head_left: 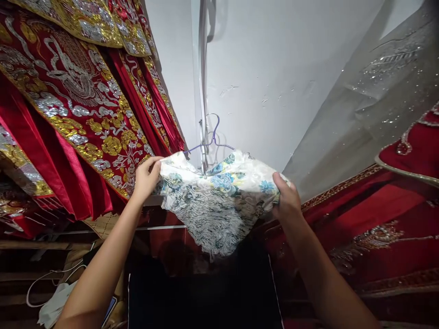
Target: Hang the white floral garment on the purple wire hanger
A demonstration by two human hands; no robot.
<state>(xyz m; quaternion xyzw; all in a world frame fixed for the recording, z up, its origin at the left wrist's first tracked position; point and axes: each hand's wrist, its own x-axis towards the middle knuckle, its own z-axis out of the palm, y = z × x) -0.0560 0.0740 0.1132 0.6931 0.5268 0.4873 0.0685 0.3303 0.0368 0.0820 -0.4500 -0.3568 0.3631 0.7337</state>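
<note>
A white floral blouse [212,205] with blue flowers and a ruched body hangs in front of me on a purple hanger [214,137]. Its hook sits close to a pale vertical rail on the wall. My left hand [147,179] pinches the blouse's left sleeve or shoulder edge between thumb and fingers. On the other side, my right hand [286,194] grips the opposite sleeve edge, thumb on top and the other fingers mostly hidden behind the cloth. Between both hands the top of the blouse is spread wide, while its lower part narrows downward.
Red garments with gold and silver embroidery [78,100] hang at the left. A sheer sparkling white fabric [370,96] and beaded red garments [387,224] fill the right. A white cable [34,283] and a white bag [56,304] lie low at the left.
</note>
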